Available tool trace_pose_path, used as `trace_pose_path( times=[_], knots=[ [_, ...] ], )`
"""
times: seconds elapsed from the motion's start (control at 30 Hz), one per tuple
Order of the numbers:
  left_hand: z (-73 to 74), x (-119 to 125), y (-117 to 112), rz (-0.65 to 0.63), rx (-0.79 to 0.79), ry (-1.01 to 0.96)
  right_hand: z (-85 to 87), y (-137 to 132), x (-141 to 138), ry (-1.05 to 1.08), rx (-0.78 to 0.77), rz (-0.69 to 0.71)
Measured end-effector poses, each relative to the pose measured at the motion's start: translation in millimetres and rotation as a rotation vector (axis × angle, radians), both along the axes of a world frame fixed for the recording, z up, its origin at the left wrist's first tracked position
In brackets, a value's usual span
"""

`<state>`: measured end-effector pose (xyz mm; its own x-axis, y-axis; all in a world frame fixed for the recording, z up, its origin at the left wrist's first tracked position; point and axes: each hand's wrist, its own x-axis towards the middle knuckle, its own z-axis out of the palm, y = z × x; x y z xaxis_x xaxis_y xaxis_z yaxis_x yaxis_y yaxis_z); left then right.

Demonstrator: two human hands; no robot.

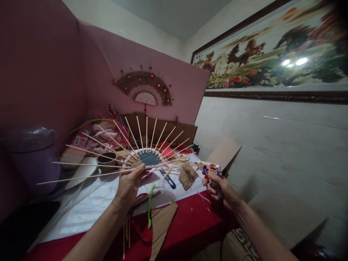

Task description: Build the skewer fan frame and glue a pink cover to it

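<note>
My left hand (132, 183) grips the bottom edge of a half-round cardboard fan frame (149, 158), thumb on its near face. Thin wooden sticks (147, 134) spread out from its curved rim like rays. To the right, my right hand (221, 186) is wrapped round a flower-patterned hot glue gun (209, 168), its nozzle pointing left toward the frame but apart from it. A dark cord hangs below that hand. Under and between the hands lie a blue utility knife (169, 179) and a torn brown piece (188, 176) that looks like cardboard or bark.
A decorated fan (144, 88) hangs on the pink board (187, 83). On the white sheet (81, 221) stands a brown cup (107, 162). Nearer are a green pipe cleaner (150, 206) and a cardboard scrap (163, 224) over the red cloth (190, 221). A purple bin (32, 163) stands left.
</note>
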<state>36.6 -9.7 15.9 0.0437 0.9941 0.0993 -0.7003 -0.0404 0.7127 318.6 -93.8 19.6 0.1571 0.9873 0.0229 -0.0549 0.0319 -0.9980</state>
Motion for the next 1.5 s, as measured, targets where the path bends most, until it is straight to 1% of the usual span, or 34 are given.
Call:
trace_pose_path(
  times=[0.07,0.1,0.2,0.3,0.4,0.5,0.6,0.73,0.87,1.0,1.2,1.4,1.5],
  knots=[
    [-1.1,1.1,-0.9,-0.034,0.0,0.007,9.3,-9.9,-15.8,0.041,0.0,0.015],
    [-1.5,1.6,-1.5,-0.048,0.0,0.011,13.6,-13.4,-24.3,0.029,0.006,0.025],
    [-2.0,2.9,-3.4,-0.066,0.011,0.023,24.8,-18.2,-49.0,-0.096,0.04,0.073],
    [-2.4,3.6,-4.7,-0.079,0.038,0.028,32.5,-17.2,-68.9,-0.243,0.084,0.119],
    [-3.5,4.2,-4.8,-0.093,0.065,0.032,37.0,-13.7,-83.8,-0.293,0.111,0.147],
    [-4.2,4.8,-5.0,-0.101,0.071,0.029,39.7,-9.2,-94.2,-0.321,0.123,0.121],
    [-3.6,5.5,-6.5,-0.113,0.069,0.048,40.0,-3.8,-99.1,-0.334,0.11,0.115],
    [-2.5,6.1,-8.2,-0.101,0.07,0.055,35.8,2.0,-98.3,-0.371,0.092,0.133],
    [-3.1,6.0,-7.2,-0.1,0.085,0.075,32.2,3.4,-96.4,-0.42,0.069,0.137],
    [-4.7,5.9,-6.1,-0.081,0.083,0.101,31.7,3.7,-96.9,-0.426,0.07,0.134],
    [-4.6,5.9,-6.5,-0.11,0.098,0.08,30.0,4.2,-100.5,-0.4,0.025,0.211],
    [-4.9,5.3,-6.3,-0.098,0.098,0.088,29.9,4.3,-108.9,-0.366,0.055,0.174],
    [-4.2,5.4,-6.6,-0.109,0.097,0.087,31.2,4.7,-113.7,-0.334,0.114,0.187]
  ],
)
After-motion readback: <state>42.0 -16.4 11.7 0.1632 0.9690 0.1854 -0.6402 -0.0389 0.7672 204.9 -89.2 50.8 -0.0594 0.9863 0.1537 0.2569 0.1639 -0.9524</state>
